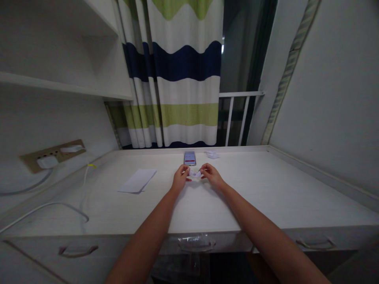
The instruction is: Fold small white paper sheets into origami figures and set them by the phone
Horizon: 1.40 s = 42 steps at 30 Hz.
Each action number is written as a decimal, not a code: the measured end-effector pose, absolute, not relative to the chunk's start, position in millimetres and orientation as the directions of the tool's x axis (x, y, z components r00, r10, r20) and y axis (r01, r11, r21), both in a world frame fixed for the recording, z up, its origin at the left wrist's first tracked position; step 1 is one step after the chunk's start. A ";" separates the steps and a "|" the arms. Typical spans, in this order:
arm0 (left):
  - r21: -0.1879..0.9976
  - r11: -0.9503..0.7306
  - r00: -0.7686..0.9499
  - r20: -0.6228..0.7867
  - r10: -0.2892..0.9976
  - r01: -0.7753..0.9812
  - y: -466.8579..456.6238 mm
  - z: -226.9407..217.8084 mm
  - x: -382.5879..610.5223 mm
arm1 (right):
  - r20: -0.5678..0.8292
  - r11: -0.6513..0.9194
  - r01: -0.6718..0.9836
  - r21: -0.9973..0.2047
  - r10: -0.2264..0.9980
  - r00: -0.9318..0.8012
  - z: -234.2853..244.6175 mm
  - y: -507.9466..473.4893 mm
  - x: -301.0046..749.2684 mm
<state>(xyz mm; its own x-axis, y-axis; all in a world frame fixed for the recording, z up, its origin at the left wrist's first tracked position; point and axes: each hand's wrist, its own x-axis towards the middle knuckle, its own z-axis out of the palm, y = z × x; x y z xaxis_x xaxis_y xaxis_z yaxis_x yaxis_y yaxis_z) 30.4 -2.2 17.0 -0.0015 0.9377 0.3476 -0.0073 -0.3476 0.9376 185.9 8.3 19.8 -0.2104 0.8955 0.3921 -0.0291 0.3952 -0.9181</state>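
A small folded white paper piece (194, 173) lies on the white desk (266, 189) between my two hands. My left hand (180, 178) pinches its left end with curled fingers. My right hand (210, 174) pinches its right end the same way. Just beyond the paper lies a phone (190, 157) with its screen lit.
A stack of white paper sheets (137, 180) lies to the left. A small white folded scrap (212, 154) sits right of the phone. White cables (59, 207) run from a wall socket (51, 155). A striped curtain (177, 79) hangs behind the desk. Drawers with handles (77, 249) line the front.
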 end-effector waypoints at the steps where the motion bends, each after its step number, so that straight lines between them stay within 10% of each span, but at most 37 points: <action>1: 0.938 -0.347 -0.009 0.347 0.938 -0.012 -2.2 17.3 30.4 | 0.395 0.399 -0.029 -0.917 0.893 -0.214 20.0 8.0 186.0; 42: 0.895 -0.302 -0.063 0.298 0.952 -0.327 -2.4 20.4 29.7 | 0.568 0.618 0.233 -0.751 0.784 -0.250 17.9 5.2 183.5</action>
<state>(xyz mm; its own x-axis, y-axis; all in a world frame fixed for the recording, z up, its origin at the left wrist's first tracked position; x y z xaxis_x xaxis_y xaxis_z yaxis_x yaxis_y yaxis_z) 29.7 -2.4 20.4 -0.0634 0.9523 0.2984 -0.3274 -0.3023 0.8952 183.5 5.2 17.9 -0.2497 0.7842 0.5680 0.2328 0.6180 -0.7509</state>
